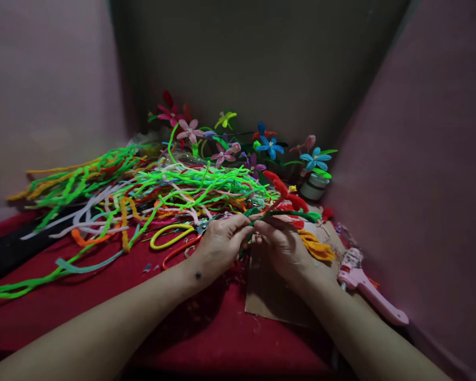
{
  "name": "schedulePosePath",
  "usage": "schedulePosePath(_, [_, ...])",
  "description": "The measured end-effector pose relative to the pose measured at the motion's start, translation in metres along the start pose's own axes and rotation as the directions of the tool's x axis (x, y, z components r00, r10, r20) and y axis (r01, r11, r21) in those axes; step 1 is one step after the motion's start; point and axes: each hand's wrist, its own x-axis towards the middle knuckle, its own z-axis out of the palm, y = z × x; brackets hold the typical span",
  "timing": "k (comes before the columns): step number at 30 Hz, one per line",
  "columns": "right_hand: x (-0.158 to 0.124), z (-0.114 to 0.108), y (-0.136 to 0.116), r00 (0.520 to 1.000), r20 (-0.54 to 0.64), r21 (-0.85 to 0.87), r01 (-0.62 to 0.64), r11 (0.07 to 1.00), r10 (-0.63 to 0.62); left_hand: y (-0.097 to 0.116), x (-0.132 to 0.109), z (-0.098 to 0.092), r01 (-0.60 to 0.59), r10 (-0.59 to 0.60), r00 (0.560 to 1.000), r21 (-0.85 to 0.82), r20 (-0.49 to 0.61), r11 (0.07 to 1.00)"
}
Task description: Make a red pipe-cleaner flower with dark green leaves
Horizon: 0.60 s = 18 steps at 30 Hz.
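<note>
The person holds a green fuzzy stem (293,212) in front of the body, over the far part of a cardboard sheet (269,293), with the left hand (222,241) and right hand (283,243) almost meeting. Both hands pinch it between thumb and fingers, though the fingertips are partly hidden and the exact contact is hard to tell. Red petals (297,202) stand just beyond the right hand; they seem to belong to the same piece, but the join cannot be made out. The piece should be very light, soft on the outside and bendable, probably with a wire core that keeps whatever shape it is given. The fuzz would not be slippery; the petals look the easiest part to crush, so the stem is the better place to hold, close to where the hands now pinch. Room is tight on the far side, where loose craft stems (206,182) lie heaped and finished flowers (269,147) stand behind them. The scissors (172,236) lie just beside the left hand, and a yellow bundle (317,246) sits near the right. A glue gun (367,288) lies beyond the right forearm, near the right wall (420,185). The freest space is toward the body, over the bare red cloth (174,317) between the forearms.
</note>
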Motion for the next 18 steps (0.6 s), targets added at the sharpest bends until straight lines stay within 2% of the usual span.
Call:
schedulePosePath(3, [-0.001, 0.002, -0.004, 0.999, 0.048, 0.014, -0.008, 1.000, 0.007, 0.006, 0.002, -0.002, 0.204, -0.173, 0.977, -0.301, 0.126, 0.931])
schedulePosePath(5, [-0.001, 0.002, -0.005, 0.998, 0.059, 0.032, -0.009, 0.999, 0.007, 0.007, 0.004, -0.004, 0.279, -0.218, 0.958, -0.416, 0.188, 0.866])
schedulePosePath(7, [-0.001, 0.002, -0.005, 0.997, 0.074, 0.062, -0.020, 0.998, 0.016, 0.005, 0.005, -0.006, 0.315, -0.210, 0.945, -0.519, 0.252, 0.795])
schedulePosePath(10, [0.001, 0.000, -0.002, 0.996, 0.088, 0.115, -0.033, 0.993, 0.023, -0.002, 0.006, -0.007, 0.405, -0.157, 0.902, -0.661, 0.402, 0.632])
schedulePosePath(12, [0.000, 0.000, -0.001, 0.995, 0.095, 0.127, -0.037, 0.991, 0.025, -0.004, 0.006, -0.007, 0.467, -0.132, 0.870, -0.707, 0.475, 0.531])
schedulePosePath(13, [0.000, 0.000, -0.001, 0.996, 0.087, 0.124, -0.036, 0.992, 0.026, -0.003, 0.006, -0.007, 0.479, -0.131, 0.864, -0.714, 0.486, 0.511])
schedulePosePath(15, [-0.001, 0.001, -0.002, 0.997, 0.068, 0.091, -0.042, 0.995, 0.036, 0.000, 0.007, -0.008, 0.457, -0.136, 0.874, -0.692, 0.467, 0.559])
schedulePosePath(18, [-0.002, 0.001, -0.004, 0.999, 0.014, 0.004, -0.044, 0.999, 0.044, 0.006, 0.006, -0.008, 0.343, -0.149, 0.913, -0.518, 0.378, 0.784])
